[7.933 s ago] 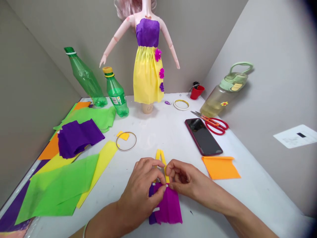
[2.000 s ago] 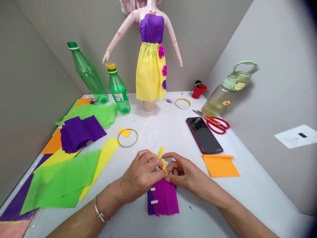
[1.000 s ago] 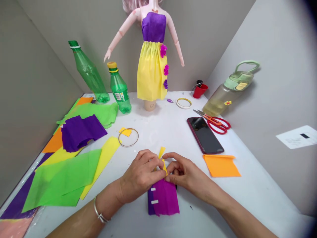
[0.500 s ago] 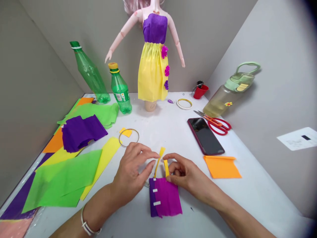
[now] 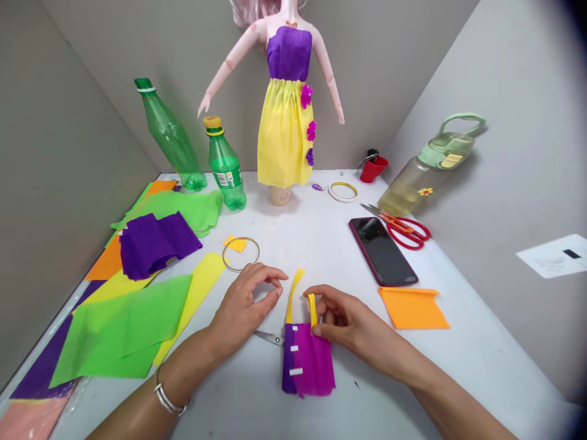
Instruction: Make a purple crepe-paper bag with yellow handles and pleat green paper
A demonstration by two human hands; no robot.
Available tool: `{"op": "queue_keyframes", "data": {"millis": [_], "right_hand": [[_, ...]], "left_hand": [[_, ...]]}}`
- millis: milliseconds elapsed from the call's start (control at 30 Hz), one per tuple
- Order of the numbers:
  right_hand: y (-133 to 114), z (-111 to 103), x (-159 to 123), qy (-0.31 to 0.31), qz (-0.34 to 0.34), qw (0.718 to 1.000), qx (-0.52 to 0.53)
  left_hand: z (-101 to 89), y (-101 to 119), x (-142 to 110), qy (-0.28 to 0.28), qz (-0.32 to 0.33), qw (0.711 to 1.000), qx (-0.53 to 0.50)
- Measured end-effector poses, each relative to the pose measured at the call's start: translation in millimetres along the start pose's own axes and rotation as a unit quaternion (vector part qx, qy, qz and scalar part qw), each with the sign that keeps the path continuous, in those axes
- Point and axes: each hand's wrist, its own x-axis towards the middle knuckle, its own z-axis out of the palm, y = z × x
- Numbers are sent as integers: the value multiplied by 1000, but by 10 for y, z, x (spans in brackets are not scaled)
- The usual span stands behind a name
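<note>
A small purple and magenta paper bag (image 5: 314, 363) with white pieces of tape down its left part lies before me. Two narrow yellow paper strips (image 5: 295, 299) rise from its top edge; the right one is bent over. My right hand (image 5: 337, 315) pinches the bag's top right corner, where that bent strip meets it. To the left, my left hand (image 5: 250, 296) hovers apart from the bag, its thumb and fingers separated and holding nothing. A metal blade with a pivot (image 5: 274, 338) sticks out from under the bag's left side; the rest is hidden.
A doll in a paper dress (image 5: 285, 134) stands at the back. Green bottles (image 5: 227, 177) and sheets of coloured paper (image 5: 123, 330) are on the left. A phone (image 5: 384, 250), red-handled scissors (image 5: 406, 229), an orange paper piece (image 5: 414, 308) and a water bottle (image 5: 415, 180) are on the right. A bangle (image 5: 241, 269) lies mid-table.
My left hand has drawn back left from the left yellow strip, which now stands freer. The bag has shifted slightly right and more of the metal blade shows. My right hand keeps its pinch.
</note>
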Motion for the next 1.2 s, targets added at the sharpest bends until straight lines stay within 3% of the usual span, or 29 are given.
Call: {"op": "queue_keyframes", "data": {"millis": [200, 333, 600, 1033, 1200], "right_hand": [[24, -11, 11, 2, -10, 1000, 6], [28, -10, -1, -4, -14, 1000, 8], [39, 10, -8, 2, -50, 998, -48], [4, 40, -27, 38, -71, 992, -100], [0, 20, -27, 49, -49, 993, -98]], "left_hand": [[40, 68, -39, -113, 12, 993, -13], [124, 88, -78, -138, 26, 989, 51], [194, 72, -108, -138, 80, 984, 78], [214, 79, -105, -127, 84, 986, 63], [186, 103, -92, -121, 83, 987, 64]]}}
